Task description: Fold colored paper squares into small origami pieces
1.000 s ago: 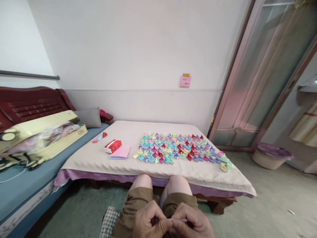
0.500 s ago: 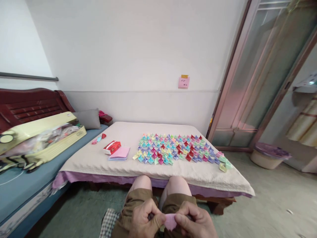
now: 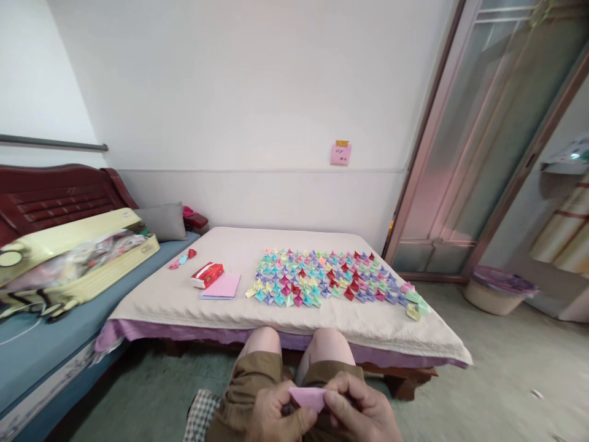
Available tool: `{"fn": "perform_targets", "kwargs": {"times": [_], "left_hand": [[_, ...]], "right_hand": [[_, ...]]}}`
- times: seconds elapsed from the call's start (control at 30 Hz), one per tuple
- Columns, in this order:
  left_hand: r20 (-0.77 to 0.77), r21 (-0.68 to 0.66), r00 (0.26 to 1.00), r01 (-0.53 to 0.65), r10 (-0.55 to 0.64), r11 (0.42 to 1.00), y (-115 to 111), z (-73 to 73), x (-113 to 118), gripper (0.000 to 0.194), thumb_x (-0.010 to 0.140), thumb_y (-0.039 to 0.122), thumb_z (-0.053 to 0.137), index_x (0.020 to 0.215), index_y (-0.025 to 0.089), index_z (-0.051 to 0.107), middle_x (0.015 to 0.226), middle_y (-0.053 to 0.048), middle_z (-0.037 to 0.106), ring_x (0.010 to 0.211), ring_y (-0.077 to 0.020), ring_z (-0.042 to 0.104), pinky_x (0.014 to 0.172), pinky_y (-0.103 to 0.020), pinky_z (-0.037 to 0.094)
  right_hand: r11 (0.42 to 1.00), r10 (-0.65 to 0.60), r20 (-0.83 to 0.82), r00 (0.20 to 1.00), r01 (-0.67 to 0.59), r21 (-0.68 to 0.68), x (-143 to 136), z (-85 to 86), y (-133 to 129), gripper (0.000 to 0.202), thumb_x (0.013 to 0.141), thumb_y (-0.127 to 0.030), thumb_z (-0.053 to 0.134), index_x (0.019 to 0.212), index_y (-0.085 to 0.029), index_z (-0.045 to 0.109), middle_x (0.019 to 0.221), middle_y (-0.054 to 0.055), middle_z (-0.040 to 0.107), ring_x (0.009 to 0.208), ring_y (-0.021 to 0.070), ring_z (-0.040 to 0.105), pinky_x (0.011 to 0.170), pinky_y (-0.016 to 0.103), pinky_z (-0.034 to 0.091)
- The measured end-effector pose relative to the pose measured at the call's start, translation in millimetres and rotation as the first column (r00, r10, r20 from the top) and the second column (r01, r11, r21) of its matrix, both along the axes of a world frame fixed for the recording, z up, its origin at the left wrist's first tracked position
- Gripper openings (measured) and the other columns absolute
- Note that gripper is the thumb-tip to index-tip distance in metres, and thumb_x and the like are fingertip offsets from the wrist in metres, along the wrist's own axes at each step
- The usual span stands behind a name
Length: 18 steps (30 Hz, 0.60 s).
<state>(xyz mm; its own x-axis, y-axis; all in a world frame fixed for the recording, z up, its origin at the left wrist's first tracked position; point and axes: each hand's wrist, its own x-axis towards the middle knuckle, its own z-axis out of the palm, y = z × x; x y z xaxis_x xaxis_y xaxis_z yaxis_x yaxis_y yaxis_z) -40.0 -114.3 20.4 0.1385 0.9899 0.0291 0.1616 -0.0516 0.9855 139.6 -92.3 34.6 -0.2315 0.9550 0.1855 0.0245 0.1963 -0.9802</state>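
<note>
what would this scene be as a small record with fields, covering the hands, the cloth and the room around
left hand: holds one end of a folded pink paper
right hand: pinches the paper's other end
cream cloth: many colourful folded pieces in rows; left of them, a stack of sheets, pink on top, next to a red packet
left side: open yellow suitcase, grey pillow
wall: pink note, taped up
right side: bin on the floor

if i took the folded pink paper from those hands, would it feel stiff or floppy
The folded pink paper is probably light, being smaller than the right hand. It seems fairly stiff, its upper edge straight, yet might crease if squeezed, looking thin.
</note>
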Motion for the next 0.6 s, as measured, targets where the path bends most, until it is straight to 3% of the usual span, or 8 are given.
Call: {"fn": "perform_targets", "kwargs": {"times": [0.07,0.1,0.17,0.23,0.33,0.47,0.6], "left_hand": [[-0.043,0.078,0.997,-0.057,0.060,0.995,-1,-0.5,-2,0.051,0.076,0.062,0.061,0.065,0.013,0.068,0.048,0.005,0.043,0.045,-0.0105,0.037,0.045,-0.023,0.024],[-0.074,0.135,0.993,-0.083,0.093,0.987,-1,-0.7,-3,0.048,0.078,0.060,0.060,0.064,0.014,0.067,0.049,0.004,0.043,0.047,-0.0111,0.038,0.046,-0.023,0.025],[-0.136,0.241,0.980,-0.111,0.147,0.964,-1,-0.6,-5,0.044,0.081,0.054,0.059,0.062,0.015,0.066,0.053,0.003,0.046,0.050,-0.0121,0.042,0.048,-0.024,0.027],[-0.201,0.291,0.967,-0.093,0.156,0.952,-1,-0.6,-6,0.039,0.083,0.049,0.061,0.063,0.016,0.067,0.055,0.003,0.049,0.052,-0.0127,0.045,0.050,-0.023,0.029],[-0.258,0.323,0.951,-0.080,0.169,0.943,-1,-2.1,-5,0.035,0.084,0.046,0.062,0.064,0.017,0.067,0.055,0.003,0.052,0.052,-0.0125,0.047,0.050,-0.023,0.031],[-0.259,0.342,0.917,-0.207,0.303,0.917,-1,-5.5,-2,0.040,0.084,0.047,0.060,0.057,0.017,0.059,0.053,0.004,0.046,0.051,-0.0123,0.045,0.050,-0.023,0.029],[-0.298,0.321,0.891,-0.244,0.342,0.915,-1,-3.3,-1,0.037,0.081,0.042,0.062,0.055,0.018,0.053,0.052,0.005,0.043,0.051,-0.0122,0.044,0.051,-0.023,0.029]], "right_hand": [[0.965,-0.090,0.109,0.990,0.060,0.255,2,1.7,0,0.015,0.081,-0.035,0.069,0.090,-0.022,0.071,0.077,0.004,0.070,0.064,0.0179,0.063,0.058,0.025,0.051],[0.914,-0.141,0.161,0.977,0.066,0.399,2,3.2,0,0.016,0.081,-0.029,0.070,0.096,-0.024,0.070,0.089,0.006,0.072,0.075,0.0203,0.067,0.065,0.026,0.054],[0.765,-0.239,0.238,0.941,0.031,0.643,2,6.8,0,0.017,0.080,-0.020,0.070,0.096,-0.025,0.069,0.101,0.009,0.071,0.086,0.0225,0.068,0.073,0.027,0.057],[0.622,-0.318,0.277,0.907,-0.021,0.783,1,10.3,0,0.016,0.079,-0.014,0.068,0.091,-0.023,0.068,0.096,0.009,0.071,0.083,0.0221,0.068,0.071,0.028,0.058],[0.513,-0.401,0.309,0.862,-0.068,0.856,-2,12.6,0,0.013,0.079,-0.011,0.065,0.087,-0.021,0.066,0.084,0.009,0.070,0.071,0.0203,0.066,0.063,0.029,0.057],[0.469,-0.459,0.389,0.799,-0.155,0.870,-1,7.7,2,0.019,0.080,-0.009,0.064,0.097,-0.018,0.066,0.080,0.009,0.069,0.063,0.0195,0.062,0.056,0.029,0.054],[0.404,-0.495,0.400,0.771,-0.204,0.892,-1,0.7,1,0.025,0.080,-0.009,0.064,0.104,-0.014,0.067,0.080,0.011,0.072,0.063,0.0205,0.063,0.057,0.031,0.053]]}}
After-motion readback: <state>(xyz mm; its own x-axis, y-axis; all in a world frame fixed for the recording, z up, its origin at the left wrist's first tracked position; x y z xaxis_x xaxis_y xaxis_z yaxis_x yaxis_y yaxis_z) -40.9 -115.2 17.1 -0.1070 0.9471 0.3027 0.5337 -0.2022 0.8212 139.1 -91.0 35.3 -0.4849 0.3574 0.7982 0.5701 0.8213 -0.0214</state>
